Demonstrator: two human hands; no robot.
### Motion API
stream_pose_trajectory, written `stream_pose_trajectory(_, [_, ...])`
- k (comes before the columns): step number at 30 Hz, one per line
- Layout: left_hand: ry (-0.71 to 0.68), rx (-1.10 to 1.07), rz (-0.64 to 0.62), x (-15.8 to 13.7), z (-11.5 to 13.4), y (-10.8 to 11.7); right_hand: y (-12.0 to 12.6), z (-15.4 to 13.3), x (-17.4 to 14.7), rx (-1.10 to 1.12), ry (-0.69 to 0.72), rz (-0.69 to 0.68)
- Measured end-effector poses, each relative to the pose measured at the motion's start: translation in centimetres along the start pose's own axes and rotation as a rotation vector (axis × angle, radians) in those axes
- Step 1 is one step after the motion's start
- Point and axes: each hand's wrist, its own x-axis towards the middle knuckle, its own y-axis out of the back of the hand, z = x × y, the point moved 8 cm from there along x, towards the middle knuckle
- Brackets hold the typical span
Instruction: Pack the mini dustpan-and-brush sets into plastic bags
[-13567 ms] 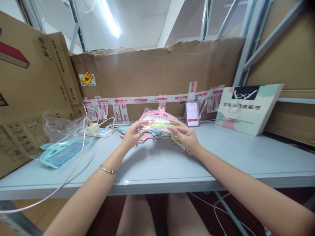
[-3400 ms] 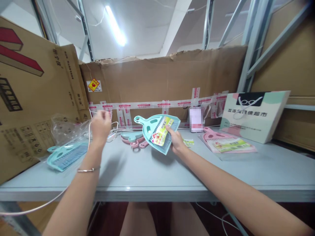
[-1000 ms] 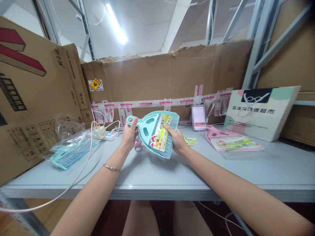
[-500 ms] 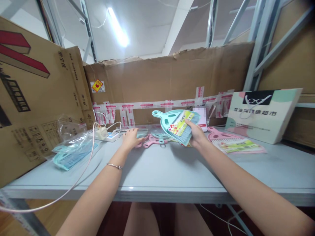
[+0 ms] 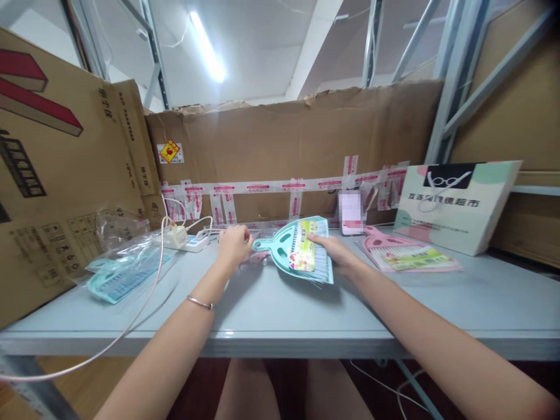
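My right hand (image 5: 336, 256) grips the wide end of a teal dustpan-and-brush set (image 5: 282, 252), thumb beside its yellow-green label (image 5: 305, 253). The set is tilted low over the grey table (image 5: 280, 318), handle pointing left. My left hand (image 5: 233, 245) is curled just left of that handle, fingers closed on what looks like a thin clear plastic bag (image 5: 238, 267). Pink pieces (image 5: 252, 258) lie on the table under the handle, partly hidden.
A pink set (image 5: 406, 254) in a clear bag lies at the right, a bagged teal set (image 5: 118, 274) at the left. A power strip (image 5: 189, 241), phone (image 5: 350, 213) and printed paper bag (image 5: 455, 204) stand along the taped cardboard wall. A cable (image 5: 144, 306) hangs over the front edge.
My right hand has brought the teal set down and leftward toward the table. My left hand has left the pile on the table and closed next to the handle.
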Motion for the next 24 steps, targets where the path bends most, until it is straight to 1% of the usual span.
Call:
stream_pose_trajectory(5, [-0.142,-0.039,0.043,-1.0,3.3,0.2,0.5,0.8,0.7,0.069,0.047,0.085])
stream_pose_trajectory(8, [-0.211,-0.065,0.077,-1.5,4.9,0.3,0.2,1.4,0.9,0.107,0.069,0.106])
stream_pose_trajectory(14, [-0.329,-0.118,0.124,-2.2,6.6,0.5,0.5,1.4,1.5,0.273,0.086,0.152])
stream_pose_trajectory(17, [-0.358,-0.138,0.15,-2.4,7.0,0.8,0.3,1.2,1.2,0.303,0.101,0.138])
stream_pose_trajectory(19, [-0.375,-0.149,0.159,-2.6,7.2,1.1,-0.4,1.3,0.8,0.3,0.107,0.104])
stream_pose_trajectory(22, [-0.432,-0.167,0.143,-3.0,7.9,1.2,-1.8,1.7,0.1,0.313,0.1,0.034])
stream_pose_trajectory(24, [-0.479,-0.184,0.124,-3.1,8.3,1.2,-2.2,1.8,-0.1,0.343,0.088,0.011])
